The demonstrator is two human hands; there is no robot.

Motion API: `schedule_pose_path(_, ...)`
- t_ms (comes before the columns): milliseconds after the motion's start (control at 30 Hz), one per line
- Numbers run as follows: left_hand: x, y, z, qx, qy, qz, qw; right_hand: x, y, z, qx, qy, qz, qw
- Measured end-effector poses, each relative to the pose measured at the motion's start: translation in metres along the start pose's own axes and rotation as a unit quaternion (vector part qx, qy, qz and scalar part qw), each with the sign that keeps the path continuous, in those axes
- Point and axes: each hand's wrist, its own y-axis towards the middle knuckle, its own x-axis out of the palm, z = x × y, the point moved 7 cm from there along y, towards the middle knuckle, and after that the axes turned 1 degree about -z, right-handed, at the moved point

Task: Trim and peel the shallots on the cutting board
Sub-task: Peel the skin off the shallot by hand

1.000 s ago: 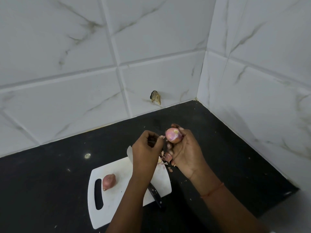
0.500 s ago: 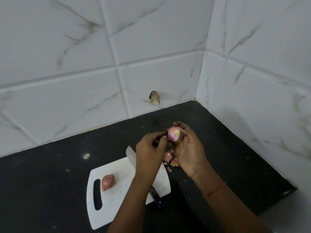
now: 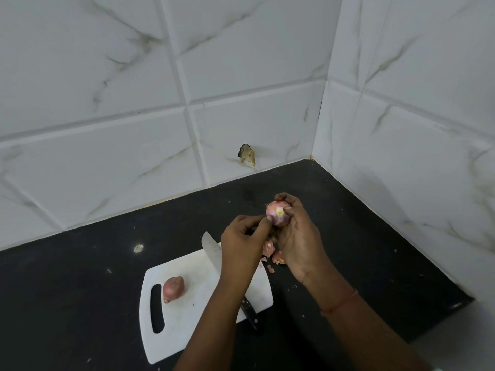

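My right hand grips a partly peeled pink shallot in the air above the board's far right corner. My left hand pinches at the shallot's left side with thumb and fingers. A second, unpeeled shallot lies on the white cutting board, close to its handle slot. A knife lies across the board, its blade pointing away, its black handle near the board's front edge, and its middle hidden under my left forearm. Loose pink skins lie below my hands.
The board sits on a black counter in a corner of white marble-look tiled walls. A chipped hole marks the back wall. The counter's right end drops off to a pale surface.
Both hands have stayed at the shallot, shifting slightly right and away. My left fingers now pinch at its left side. More skins lie below.
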Motion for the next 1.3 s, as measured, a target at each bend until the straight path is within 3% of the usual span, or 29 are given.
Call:
schedule_pose_path(500,-0.009,-0.003,0.003,0.037,-0.005,0.039,0.999,0.007,-0.003,0.005,0.041,0.106,0.013,0.993)
schedule_pose_path(700,-0.006,-0.006,0.007,0.004,-0.057,0.006,0.998,0.006,-0.008,0.002,0.043,0.092,0.007,0.995)
schedule_pose_path(833,0.000,-0.006,0.008,0.023,-0.034,-0.027,0.999,0.005,-0.008,0.004,0.054,0.091,0.015,0.994)
schedule_pose_path(1300,-0.008,0.006,-0.003,0.019,-0.018,0.010,1.000,0.001,-0.005,-0.001,0.103,0.229,0.000,0.968)
